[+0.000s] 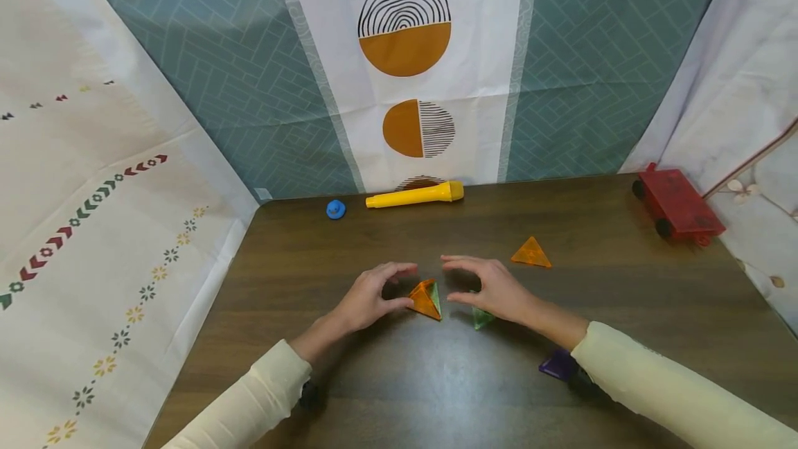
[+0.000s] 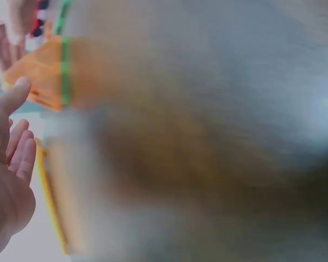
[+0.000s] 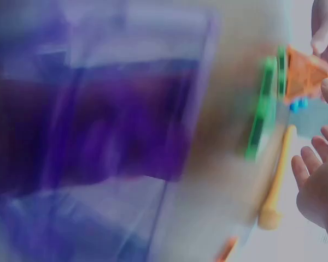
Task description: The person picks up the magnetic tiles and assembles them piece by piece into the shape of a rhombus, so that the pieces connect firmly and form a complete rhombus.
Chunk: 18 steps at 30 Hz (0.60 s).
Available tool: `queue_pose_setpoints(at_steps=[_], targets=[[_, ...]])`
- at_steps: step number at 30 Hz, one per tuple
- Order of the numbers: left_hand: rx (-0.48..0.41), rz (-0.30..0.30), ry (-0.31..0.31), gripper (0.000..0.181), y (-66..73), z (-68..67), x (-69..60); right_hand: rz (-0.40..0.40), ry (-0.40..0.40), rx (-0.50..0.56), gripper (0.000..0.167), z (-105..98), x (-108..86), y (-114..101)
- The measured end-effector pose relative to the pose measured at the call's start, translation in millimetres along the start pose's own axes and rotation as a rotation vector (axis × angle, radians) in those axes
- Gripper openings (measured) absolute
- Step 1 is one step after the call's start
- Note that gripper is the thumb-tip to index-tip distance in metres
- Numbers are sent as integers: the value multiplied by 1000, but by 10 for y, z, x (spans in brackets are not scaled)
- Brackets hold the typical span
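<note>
A small pyramid of see-through orange and green triangular tiles (image 1: 425,301) stands on the wooden table between my two hands. Beside its left side my left hand (image 1: 369,296) is spread, thumb apart from fingers; the thumb tip is at the orange face, and whether it touches I cannot tell. Facing it from the right, my right hand (image 1: 495,291) has its fingers apart with nothing gripped. A loose green triangle tile (image 1: 482,318) lies beneath the right hand, partly hidden by it. In the left wrist view the pyramid (image 2: 38,73) shows a green edge at its base.
An orange triangle tile (image 1: 532,253) lies beyond my right hand, a purple tile (image 1: 558,364) near my right sleeve. Along the back are a blue toy duck (image 1: 335,210) and a yellow toy microphone (image 1: 414,195). A red wheeled toy cart (image 1: 681,201) stands far right.
</note>
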<state>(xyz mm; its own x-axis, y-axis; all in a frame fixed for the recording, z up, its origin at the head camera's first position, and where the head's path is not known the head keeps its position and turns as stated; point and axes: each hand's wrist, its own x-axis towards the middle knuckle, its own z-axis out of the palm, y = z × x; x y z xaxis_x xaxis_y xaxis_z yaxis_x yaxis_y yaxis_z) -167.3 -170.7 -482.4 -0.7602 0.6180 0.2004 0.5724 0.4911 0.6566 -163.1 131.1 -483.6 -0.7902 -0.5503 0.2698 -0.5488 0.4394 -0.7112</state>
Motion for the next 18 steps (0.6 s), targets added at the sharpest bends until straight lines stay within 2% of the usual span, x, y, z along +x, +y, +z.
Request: queue_pose_setpoints(at_steps=[5, 10, 15, 18], targets=[[-29, 20, 40, 69, 179, -87, 117, 99, 19, -42, 84, -284, -85, 129], [-65, 29, 65, 81, 413, -33, 190, 216, 27, -120, 98, -512, -215, 263], [-153, 2, -19, 94, 627, 123, 200, 299, 11, -236, 96, -678, -357, 377], [-164, 0, -75, 100, 725, 240, 198, 335, 23, -274, 92, -754, -427, 443]])
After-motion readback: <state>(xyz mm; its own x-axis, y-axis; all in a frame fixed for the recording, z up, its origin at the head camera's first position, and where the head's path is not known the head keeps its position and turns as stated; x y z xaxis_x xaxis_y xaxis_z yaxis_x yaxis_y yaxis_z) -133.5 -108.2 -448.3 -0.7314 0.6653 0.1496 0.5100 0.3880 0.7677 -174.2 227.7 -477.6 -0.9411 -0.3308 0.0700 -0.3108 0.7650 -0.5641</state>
